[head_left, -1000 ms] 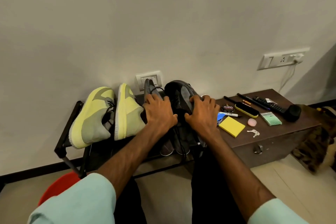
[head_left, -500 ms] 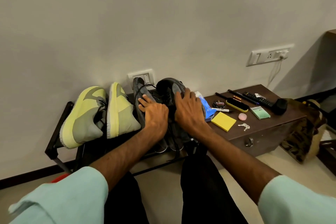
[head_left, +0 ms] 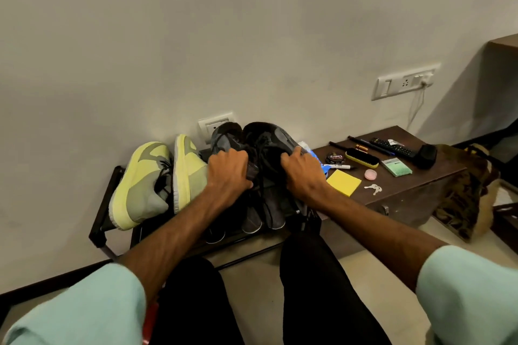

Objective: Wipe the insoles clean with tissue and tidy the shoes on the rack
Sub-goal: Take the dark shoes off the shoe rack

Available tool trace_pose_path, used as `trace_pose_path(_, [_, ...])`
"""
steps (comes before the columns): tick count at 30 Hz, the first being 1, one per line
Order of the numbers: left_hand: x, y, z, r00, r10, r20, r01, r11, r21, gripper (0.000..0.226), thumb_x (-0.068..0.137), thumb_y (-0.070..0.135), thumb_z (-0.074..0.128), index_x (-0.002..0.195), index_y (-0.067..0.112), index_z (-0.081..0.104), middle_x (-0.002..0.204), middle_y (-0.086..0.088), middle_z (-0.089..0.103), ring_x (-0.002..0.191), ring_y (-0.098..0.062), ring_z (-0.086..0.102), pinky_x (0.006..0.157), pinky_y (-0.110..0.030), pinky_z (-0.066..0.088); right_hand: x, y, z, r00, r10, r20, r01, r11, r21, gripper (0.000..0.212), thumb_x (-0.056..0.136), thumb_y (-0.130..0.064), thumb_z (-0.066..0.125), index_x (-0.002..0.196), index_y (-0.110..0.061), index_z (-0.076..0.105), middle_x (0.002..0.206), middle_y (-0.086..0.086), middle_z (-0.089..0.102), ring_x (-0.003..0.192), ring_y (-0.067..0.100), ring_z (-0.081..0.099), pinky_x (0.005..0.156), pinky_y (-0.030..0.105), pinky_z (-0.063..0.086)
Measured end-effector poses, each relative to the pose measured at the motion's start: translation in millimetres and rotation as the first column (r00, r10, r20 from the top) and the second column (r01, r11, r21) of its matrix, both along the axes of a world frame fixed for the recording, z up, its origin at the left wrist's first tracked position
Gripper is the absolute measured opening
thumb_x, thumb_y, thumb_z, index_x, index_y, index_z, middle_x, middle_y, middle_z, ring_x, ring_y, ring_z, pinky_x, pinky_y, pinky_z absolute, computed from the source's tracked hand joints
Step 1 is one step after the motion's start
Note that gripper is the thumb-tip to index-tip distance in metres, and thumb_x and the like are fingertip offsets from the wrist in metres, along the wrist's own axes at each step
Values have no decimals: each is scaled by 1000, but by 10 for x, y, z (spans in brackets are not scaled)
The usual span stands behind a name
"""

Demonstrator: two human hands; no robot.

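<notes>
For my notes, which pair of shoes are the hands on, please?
The dark grey pair; the lime-green pair to its left lies untouched.

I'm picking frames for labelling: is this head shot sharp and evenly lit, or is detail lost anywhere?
Head view: centre sharp, light soft, no glare; dark grey suede shoes in the left hand and right hand sink into shadow; lime-green sneakers read clearly; pale blue sleeves at the bottom corners blur.

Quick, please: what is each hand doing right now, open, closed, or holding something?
Left hand: closed, gripping the left dark shoe.
Right hand: closed, gripping the right dark shoe.
</notes>
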State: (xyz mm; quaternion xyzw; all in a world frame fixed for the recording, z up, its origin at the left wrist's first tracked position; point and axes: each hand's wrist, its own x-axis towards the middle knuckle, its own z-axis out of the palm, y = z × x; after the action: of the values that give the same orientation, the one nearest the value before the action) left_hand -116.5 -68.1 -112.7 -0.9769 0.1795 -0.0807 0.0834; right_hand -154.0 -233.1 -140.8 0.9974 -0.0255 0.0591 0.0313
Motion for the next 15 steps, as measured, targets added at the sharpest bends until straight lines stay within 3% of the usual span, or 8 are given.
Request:
trace_pose_path(3, [-128, 133, 117, 998, 6, 64, 11, 964, -266, 54, 75, 64, 76, 105, 21, 61, 100, -5, 68, 92, -28, 65, 76, -36, 50, -153, -119, 66, 994, 6, 110, -29, 977, 212, 38, 89, -24, 72, 117, -9, 51, 118, 17, 58, 108, 36, 60, 73, 35, 37])
trace_pose_path(8, [-388, 159, 509, 977, 19, 212, 100, 839, -534, 63, 65, 78, 74, 99, 26, 68, 94, -5, 74, 91, -31, 69, 74, -36, 53, -470, -294, 359, 953, -114, 282, -71, 818, 571, 39, 79, -45, 78, 99, -18, 59, 92, 3, 69, 82, 23, 66, 69, 36, 56])
trace_pose_path(11, [-548, 23, 689, 965, 5, 261, 158, 785, -599, 64, 63, 80, 75, 97, 25, 72, 93, -4, 75, 91, -31, 68, 70, -33, 43, -663, -434, 609, 924, -172, 342, -85, 780, 620, 42, 72, -55, 78, 93, -22, 63, 83, -5, 69, 76, 15, 66, 65, 32, 56])
trace_pose_path(15, [-722, -331, 728, 981, -90, 169, 186, 665, -723, 73, 58, 87, 71, 99, 26, 77, 90, 4, 76, 88, -19, 70, 77, -35, 55, -1054, -755, 817, 911, -208, 357, -26, 833, 552, 44, 71, -60, 78, 93, -24, 67, 80, -9, 68, 73, 11, 65, 60, 24, 49])
